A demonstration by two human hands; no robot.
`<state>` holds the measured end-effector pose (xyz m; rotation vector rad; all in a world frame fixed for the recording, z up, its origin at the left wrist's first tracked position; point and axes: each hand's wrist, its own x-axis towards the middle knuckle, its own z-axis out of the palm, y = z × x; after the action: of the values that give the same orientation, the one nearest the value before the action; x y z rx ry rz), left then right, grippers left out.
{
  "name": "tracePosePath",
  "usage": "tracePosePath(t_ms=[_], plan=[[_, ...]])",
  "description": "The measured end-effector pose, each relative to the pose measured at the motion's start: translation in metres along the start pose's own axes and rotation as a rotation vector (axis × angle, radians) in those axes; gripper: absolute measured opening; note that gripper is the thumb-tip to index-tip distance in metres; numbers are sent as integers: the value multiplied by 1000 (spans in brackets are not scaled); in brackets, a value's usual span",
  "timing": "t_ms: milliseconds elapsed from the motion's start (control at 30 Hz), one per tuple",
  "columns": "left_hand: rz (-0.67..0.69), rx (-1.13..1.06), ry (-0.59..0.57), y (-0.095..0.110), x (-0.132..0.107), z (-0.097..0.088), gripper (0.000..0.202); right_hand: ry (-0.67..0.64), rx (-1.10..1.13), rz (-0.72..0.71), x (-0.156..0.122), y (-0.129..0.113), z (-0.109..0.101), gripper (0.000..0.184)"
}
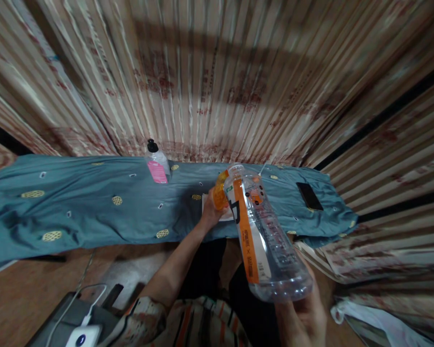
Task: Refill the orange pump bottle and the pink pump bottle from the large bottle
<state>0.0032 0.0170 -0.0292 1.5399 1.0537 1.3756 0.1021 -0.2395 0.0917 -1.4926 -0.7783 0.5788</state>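
My right hand [304, 315] grips a large clear plastic bottle [275, 236] near its base. An orange and white label wraps the bottle, which tilts with its uncapped neck pointing away from me. My left hand [211, 209] is closed around an amber, see-through, textured container [220, 189], perhaps a cup. The bottle's neck is beside this container in the picture; whether they touch I cannot tell. Beneath my left hand lies a flat white piece [226, 218], partly covered. A thin pale stick [263, 167] shows just behind the bottle.
A bottle with a black top and pink label [158, 168] stands on the teal cloth-covered table [90, 207]. To the right lies a black phone [310, 196]. Patterned curtains [202, 82] hang close behind. A white power bank with a cable [84, 336] is at lower left.
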Motion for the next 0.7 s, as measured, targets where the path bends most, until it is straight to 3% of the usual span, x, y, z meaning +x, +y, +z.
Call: tracePosePath(t_ms=[700], plan=[[23, 76, -11, -5, 1, 0, 57, 10, 52, 30, -1, 0, 2, 67]])
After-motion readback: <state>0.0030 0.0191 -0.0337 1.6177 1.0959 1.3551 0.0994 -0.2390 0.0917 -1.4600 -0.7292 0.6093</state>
